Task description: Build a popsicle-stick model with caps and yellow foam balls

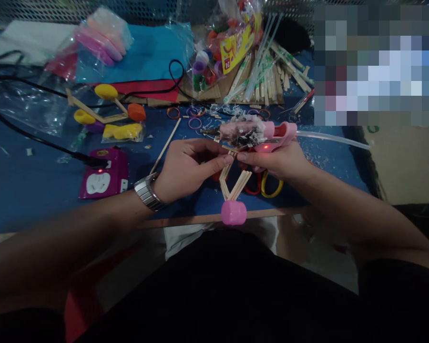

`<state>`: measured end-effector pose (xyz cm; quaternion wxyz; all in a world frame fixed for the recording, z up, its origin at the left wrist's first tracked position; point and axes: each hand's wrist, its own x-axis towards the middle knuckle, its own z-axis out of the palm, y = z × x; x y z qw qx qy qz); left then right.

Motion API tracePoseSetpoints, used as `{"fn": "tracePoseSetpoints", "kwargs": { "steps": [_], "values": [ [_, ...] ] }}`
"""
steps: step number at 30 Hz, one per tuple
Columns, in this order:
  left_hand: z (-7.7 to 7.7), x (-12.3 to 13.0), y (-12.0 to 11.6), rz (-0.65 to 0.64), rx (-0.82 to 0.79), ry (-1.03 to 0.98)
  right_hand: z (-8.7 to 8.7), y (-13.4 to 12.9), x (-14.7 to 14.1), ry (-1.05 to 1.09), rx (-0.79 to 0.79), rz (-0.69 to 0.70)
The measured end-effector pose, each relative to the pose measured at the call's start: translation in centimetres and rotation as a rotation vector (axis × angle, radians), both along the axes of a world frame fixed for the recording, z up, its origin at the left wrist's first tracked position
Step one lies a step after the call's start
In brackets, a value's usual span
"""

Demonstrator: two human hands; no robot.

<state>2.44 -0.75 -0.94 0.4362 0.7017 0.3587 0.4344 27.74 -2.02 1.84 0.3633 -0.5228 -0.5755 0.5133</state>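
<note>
My left hand, with a metal-strap watch on the wrist, pinches a V-shaped piece made of wooden sticks. A pink cylindrical cap sits at the near end of that piece, by the table's front edge. My right hand is closed around a pink hot glue gun, whose nozzle points left. The gun's red light is lit, and a clear glue stick trails from its back. My right thumb reaches the sticks near my left thumb. Stringy glue residue clings to the barrel.
Scissors with yellow and red handles lie beneath the hands. At left stand a purple power box with a black cable and a stick piece with yellow and orange caps. Behind are bagged caps, loose wooden sticks and coloured sheets.
</note>
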Motion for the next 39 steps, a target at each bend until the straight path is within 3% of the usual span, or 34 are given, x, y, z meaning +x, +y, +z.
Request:
{"fn": "tracePoseSetpoints", "kwargs": {
  "steps": [11, 26, 33, 39],
  "values": [
    [-0.4, 0.0, -0.1, -0.02, -0.032, -0.03, 0.3, 0.0, 0.2, 0.071, -0.112, -0.02],
    [0.6, 0.2, 0.0, -0.007, -0.091, -0.112, 0.7, -0.4, 0.7, 0.161, -0.085, 0.004],
    [0.0, 0.1, 0.4, -0.011, -0.113, -0.097, 1.0, -0.8, 1.5, 0.243, 0.023, 0.142],
    [0.4, -0.1, 0.4, -0.036, -0.109, -0.053, 1.1, -0.7, 1.4, 0.21, 0.092, 0.173]
  ]
}}
